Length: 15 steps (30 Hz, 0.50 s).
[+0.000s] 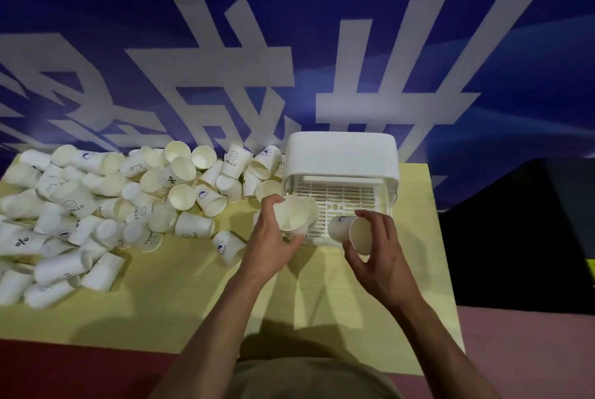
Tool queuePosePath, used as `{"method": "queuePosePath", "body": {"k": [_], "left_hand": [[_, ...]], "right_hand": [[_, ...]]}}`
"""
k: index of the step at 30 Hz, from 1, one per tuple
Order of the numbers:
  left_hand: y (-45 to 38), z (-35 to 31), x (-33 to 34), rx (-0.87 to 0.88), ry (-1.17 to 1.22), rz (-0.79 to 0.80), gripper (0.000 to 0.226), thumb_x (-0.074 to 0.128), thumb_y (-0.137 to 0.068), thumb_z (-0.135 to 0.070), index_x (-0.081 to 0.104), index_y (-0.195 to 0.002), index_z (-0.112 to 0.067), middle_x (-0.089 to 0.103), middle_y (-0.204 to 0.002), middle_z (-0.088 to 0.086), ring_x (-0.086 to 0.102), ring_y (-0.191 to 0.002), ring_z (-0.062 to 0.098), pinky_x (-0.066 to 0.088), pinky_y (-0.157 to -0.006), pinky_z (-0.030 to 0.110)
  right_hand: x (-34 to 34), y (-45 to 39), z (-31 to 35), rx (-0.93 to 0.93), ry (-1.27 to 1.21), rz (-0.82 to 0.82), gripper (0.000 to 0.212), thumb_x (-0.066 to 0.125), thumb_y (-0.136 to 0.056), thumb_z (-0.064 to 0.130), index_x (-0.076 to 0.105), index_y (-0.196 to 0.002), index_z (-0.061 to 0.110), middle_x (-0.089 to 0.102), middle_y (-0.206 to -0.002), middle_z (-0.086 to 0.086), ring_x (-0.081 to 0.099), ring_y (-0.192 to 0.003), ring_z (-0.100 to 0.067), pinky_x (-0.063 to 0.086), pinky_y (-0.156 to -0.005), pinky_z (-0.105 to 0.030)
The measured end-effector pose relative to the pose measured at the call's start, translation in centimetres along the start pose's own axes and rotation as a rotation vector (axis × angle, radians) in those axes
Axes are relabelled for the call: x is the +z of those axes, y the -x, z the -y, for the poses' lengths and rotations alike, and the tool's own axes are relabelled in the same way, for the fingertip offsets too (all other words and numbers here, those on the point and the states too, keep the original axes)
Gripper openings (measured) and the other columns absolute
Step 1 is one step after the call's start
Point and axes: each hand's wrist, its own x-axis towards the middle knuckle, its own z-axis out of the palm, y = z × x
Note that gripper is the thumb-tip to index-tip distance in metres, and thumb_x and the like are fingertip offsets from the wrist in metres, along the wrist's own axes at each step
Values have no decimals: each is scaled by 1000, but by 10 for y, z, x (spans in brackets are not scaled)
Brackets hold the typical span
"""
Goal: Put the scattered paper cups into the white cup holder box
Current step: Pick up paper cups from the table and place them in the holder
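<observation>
The white cup holder box stands at the back right of the yellow table, its slatted inner tray facing me. My left hand grips a white paper cup with its mouth toward me, just left of the tray's front. My right hand holds a second paper cup lying sideways at the tray's front edge, mouth turned right. A large heap of scattered paper cups covers the table's left half. One loose cup lies near my left wrist.
The yellow table ends at a near edge above a red floor strip. A blue banner with large white characters hangs behind. A dark object sits off the table's right side.
</observation>
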Motion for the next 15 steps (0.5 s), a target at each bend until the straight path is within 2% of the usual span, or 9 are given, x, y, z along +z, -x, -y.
{"method": "queuePosePath", "body": {"k": [3,5,11,15], "left_hand": [[-12,-9,11,72,-35,-40,85,80,-82,-21,26,-146,-34,36,-153,-10,42,-133,11,40,-101,24],[-18,-11,18,81,-44,-66,84,80,-83,-18,27,-147,-32,35,-154,-10,40,-136,12,38,-103,24],[-24,-4,36,16,-77,-80,82,81,-79,-10,29,-139,-30,38,-146,-5,47,-126,22,41,-86,24],[-26,2,46,19,-105,-79,85,82,-78,-9,29,-140,-31,37,-145,-7,45,-130,20,48,-86,30]], "right_hand": [[-5,2,-8,6,-14,7,56,75,-91,19,47,-140,22,44,-131,10,52,-117,-6,50,-100,-29],[-8,1,-11,12,-14,10,56,74,-91,20,47,-140,22,44,-132,10,52,-117,-6,50,-99,-28],[-12,-3,-19,-27,-31,52,59,75,-90,19,47,-142,19,42,-137,6,51,-124,-10,46,-102,-21],[-9,-8,-24,-22,-37,58,60,75,-91,18,46,-144,20,41,-137,9,49,-126,-7,47,-103,-22]]}}
